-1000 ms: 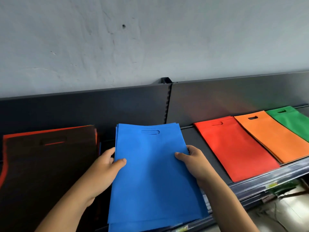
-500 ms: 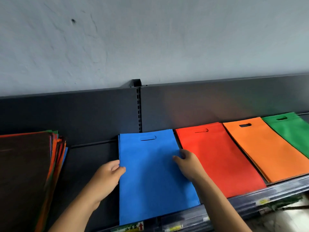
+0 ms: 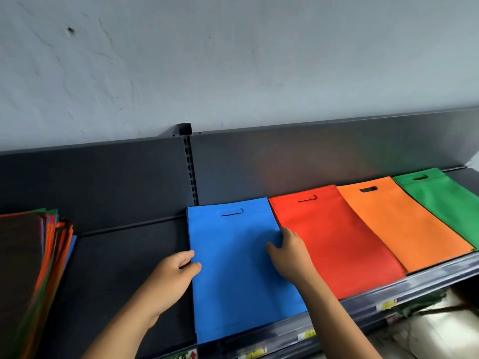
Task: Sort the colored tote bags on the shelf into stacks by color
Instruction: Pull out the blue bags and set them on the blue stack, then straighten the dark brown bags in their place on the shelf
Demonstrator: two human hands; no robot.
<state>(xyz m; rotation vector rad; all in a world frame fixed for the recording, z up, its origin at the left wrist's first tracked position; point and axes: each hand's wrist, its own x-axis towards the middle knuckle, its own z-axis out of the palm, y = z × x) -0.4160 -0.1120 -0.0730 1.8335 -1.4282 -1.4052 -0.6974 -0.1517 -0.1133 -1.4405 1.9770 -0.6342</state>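
Note:
A stack of blue tote bags (image 3: pixel 233 275) lies flat on the dark shelf (image 3: pixel 124 268), right beside a red stack (image 3: pixel 334 244). Further right are an orange stack (image 3: pixel 396 224) and a green stack (image 3: pixel 440 198). My left hand (image 3: pixel 176 275) pinches the blue stack's left edge, thumb on top. My right hand (image 3: pixel 290 250) grips its right edge where it meets the red stack. At the far left a mixed pile of bags (image 3: pixel 28 268) with a dark bag on top shows orange, green and blue edges.
The shelf's dark back panel (image 3: pixel 311 161) and a slotted upright (image 3: pixel 190 172) rise behind the stacks. Price-tag rail (image 3: pixel 363 304) runs along the front edge. Below right, pale and green items (image 3: pixel 427 320) sit on a lower level.
The blue stack has gone from held above the shelf to lying flat against the red stack. Both hands stay on its edges and nudge it right.

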